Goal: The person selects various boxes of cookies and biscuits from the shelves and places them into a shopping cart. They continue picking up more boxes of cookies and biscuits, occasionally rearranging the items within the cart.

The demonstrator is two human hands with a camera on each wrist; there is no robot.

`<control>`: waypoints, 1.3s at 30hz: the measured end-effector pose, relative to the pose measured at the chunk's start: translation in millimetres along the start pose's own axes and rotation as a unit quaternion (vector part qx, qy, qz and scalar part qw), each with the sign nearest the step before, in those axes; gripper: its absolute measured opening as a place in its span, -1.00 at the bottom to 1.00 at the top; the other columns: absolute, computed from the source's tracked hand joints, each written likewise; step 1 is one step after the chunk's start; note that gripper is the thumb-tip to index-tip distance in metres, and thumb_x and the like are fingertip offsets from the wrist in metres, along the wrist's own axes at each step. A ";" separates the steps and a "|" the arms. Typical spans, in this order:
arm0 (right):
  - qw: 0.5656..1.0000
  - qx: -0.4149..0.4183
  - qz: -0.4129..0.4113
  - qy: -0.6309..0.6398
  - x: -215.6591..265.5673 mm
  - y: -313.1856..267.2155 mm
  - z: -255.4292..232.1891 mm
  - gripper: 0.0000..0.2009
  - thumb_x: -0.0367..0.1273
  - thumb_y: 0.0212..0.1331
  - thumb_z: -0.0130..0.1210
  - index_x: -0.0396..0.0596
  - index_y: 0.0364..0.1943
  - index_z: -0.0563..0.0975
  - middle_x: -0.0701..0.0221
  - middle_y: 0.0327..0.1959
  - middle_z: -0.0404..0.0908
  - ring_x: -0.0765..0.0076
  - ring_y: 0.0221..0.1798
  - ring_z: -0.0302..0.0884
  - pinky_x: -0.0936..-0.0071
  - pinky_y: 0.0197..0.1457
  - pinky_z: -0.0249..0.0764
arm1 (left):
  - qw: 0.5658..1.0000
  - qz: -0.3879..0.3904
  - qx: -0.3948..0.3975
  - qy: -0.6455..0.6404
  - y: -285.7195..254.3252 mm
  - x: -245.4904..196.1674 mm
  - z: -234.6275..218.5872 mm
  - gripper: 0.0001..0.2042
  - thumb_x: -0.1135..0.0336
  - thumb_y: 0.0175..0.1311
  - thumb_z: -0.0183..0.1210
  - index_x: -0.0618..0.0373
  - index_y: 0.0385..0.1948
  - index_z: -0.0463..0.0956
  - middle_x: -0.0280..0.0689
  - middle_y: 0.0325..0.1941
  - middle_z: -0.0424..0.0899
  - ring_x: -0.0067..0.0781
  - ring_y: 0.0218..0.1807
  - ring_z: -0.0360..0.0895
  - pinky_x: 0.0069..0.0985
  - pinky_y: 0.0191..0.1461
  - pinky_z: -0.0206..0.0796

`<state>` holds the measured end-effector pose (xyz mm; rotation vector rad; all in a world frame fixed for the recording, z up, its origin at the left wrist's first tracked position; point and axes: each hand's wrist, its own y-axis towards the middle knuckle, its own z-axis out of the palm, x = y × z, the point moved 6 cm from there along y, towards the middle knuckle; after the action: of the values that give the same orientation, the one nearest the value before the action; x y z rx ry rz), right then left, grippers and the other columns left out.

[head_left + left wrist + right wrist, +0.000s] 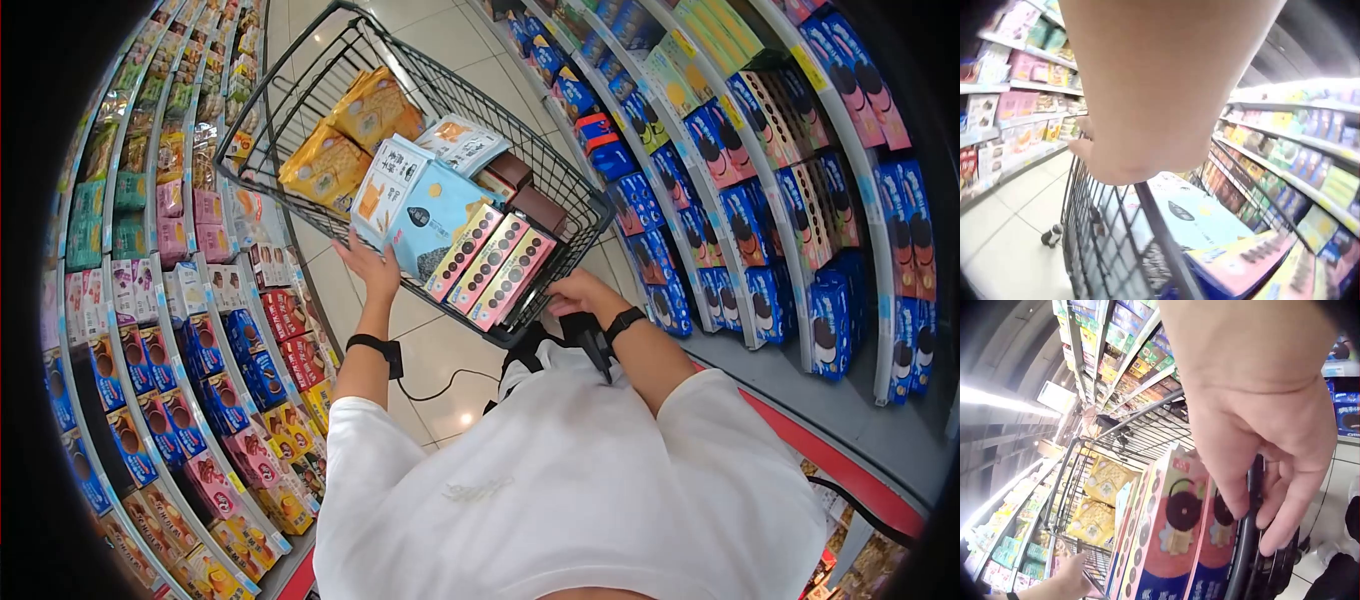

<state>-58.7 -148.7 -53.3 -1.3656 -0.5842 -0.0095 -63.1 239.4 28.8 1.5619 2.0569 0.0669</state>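
Observation:
A black wire shopping cart [1172, 250] stands in front of me, loaded with packages. My left hand [370, 270] touches its left rim with fingers extended and spread, beside a light blue bag [440, 205]. At the near end, my right hand [580, 293] grips the cart's dark bar [1249, 531], the thumb on one side and the fingers curled on the other. Close to that hand lie several pink-and-yellow cookie boxes [512, 275]. Farther in are yellow bags [325, 163], a white-and-blue bag [468, 143] and brown boxes [538, 208].
Packed snack shelves line both sides, with blue cookie packs [748, 210] on the right and wafer boxes [165, 350] on the left. A thin black cable [450, 383] hangs over the tiled floor [350, 285]. One cart wheel [1052, 235] shows at left.

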 end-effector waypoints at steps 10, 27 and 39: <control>0.944 -0.296 -0.144 0.011 51.8 -11.3 -80.8 -0.28 -0.53 0.07 0.21 -0.06 0.33 0.10 -0.03 0.17 0.38 -0.11 0.01 0.58 -0.01 -0.30 0.73 | 0.803 -0.442 0.079 -0.392 -23.7 -53.7 -3.4 -0.19 0.34 0.32 0.07 0.33 0.40 -0.38 0.22 0.42 -0.02 0.00 0.37 0.23 -0.28 0.40 0.11; 0.822 -0.277 -0.438 -0.235 77.0 -61.5 -136.0 -0.50 -0.38 0.18 0.11 -0.11 0.23 0.30 -0.02 0.14 0.43 -0.21 0.24 0.34 0.07 0.32 0.28 | 0.970 -0.037 0.160 0.181 -12.3 -124.9 34.8 -0.45 0.00 0.41 -0.17 -0.05 0.40 0.16 -0.06 0.54 -0.03 -0.01 0.53 -0.08 0.15 0.49 -0.39; 0.585 -0.714 -0.255 -0.289 77.7 -310.1 -387.1 -0.65 -0.32 0.14 0.19 -0.04 0.04 0.56 0.27 0.00 0.51 0.06 0.11 0.40 0.20 0.19 0.36 | 0.971 0.000 0.193 0.140 21.5 -108.5 53.1 -0.57 0.09 0.43 -0.23 -0.01 0.24 0.36 -0.11 0.35 0.35 0.01 0.42 0.16 0.12 0.43 -0.16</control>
<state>53.1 -549.3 227.9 -2.7468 -1.7478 -0.6699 -1.6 133.4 34.1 1.8725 2.3991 -0.1285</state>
